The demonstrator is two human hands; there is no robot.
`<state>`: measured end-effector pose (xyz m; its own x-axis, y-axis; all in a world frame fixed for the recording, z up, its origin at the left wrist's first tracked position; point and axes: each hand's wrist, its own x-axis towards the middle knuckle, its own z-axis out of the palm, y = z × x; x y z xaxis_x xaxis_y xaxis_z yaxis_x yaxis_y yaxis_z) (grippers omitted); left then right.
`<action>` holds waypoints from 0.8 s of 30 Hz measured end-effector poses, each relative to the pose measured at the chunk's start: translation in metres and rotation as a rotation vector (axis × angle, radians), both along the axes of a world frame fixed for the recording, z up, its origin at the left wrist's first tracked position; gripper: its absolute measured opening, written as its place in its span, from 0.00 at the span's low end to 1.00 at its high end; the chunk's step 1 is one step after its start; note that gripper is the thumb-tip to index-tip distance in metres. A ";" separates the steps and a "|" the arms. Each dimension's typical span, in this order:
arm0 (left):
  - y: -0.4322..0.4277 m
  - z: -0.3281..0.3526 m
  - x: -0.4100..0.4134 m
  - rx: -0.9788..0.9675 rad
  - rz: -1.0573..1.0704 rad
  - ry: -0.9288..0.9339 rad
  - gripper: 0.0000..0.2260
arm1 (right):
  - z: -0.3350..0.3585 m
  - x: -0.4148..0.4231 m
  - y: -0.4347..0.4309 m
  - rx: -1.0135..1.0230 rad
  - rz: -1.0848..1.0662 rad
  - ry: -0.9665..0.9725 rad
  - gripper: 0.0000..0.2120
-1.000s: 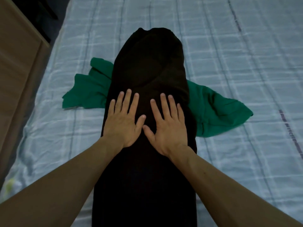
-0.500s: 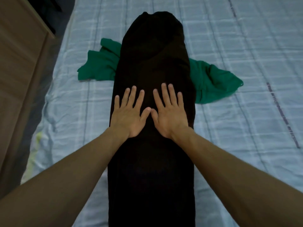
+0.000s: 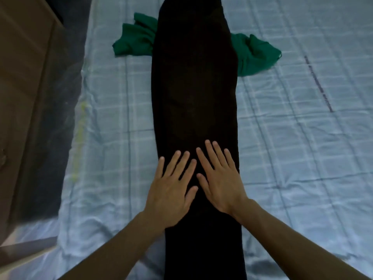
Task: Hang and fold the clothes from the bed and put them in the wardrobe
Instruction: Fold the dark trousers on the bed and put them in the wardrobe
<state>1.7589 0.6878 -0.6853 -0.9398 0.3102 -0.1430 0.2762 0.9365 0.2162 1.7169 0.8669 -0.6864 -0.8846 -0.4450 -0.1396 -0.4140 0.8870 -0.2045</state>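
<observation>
Two garments lie on the bed [image 3: 302, 209], one over the other.

Item one: black garment [image 3: 193, 87]. It is folded into a long narrow strip and laid lengthwise along the bed, running from the near edge of the view to the far edge.

Item two: green garment [image 3: 137, 39]. It is crumpled and lies crosswise under the far part of the black garment, with a bunch of cloth showing on each side.

Hands: both are on the near half of the black garment, palms down, fingers straight and spread, pressing flat and gripping nothing. The left hand [image 3: 171, 190] sits by the strip's left edge. The right hand [image 3: 220, 178] lies just beside it, slightly farther up, near the right edge. The thumbs are close together but apart.

Bedding: a pale blue checked sheet [image 3: 292, 118], wrinkled, most of all toward the near left corner.

Surroundings: a brown wooden panel [image 3: 24, 87] stands left of the bed, with a dark gap between them.
</observation>
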 end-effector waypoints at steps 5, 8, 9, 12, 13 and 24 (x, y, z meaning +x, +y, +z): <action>-0.008 0.013 0.082 0.060 -0.187 -0.055 0.32 | 0.013 0.089 0.019 -0.046 0.083 -0.043 0.29; -0.020 0.021 0.117 0.147 -0.267 -0.088 0.37 | 0.019 0.139 0.031 -0.093 0.111 -0.071 0.32; -0.024 0.024 0.127 0.198 -0.284 -0.102 0.39 | 0.021 0.152 0.034 -0.101 0.130 -0.091 0.34; -0.038 0.025 0.149 0.267 -0.351 -0.144 0.41 | 0.028 0.179 0.045 -0.045 0.223 -0.177 0.43; -0.041 0.023 0.154 0.249 -0.371 -0.140 0.41 | 0.029 0.185 0.047 -0.011 0.241 -0.191 0.45; -0.028 0.030 0.145 0.367 -0.243 0.053 0.34 | 0.043 0.177 0.036 -0.149 0.042 -0.014 0.28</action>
<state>1.9040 0.6598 -0.6555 -0.8365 0.5442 0.0636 0.4982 0.7071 0.5018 1.8937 0.9029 -0.6431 -0.8634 -0.4980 -0.0811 -0.4461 0.8285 -0.3384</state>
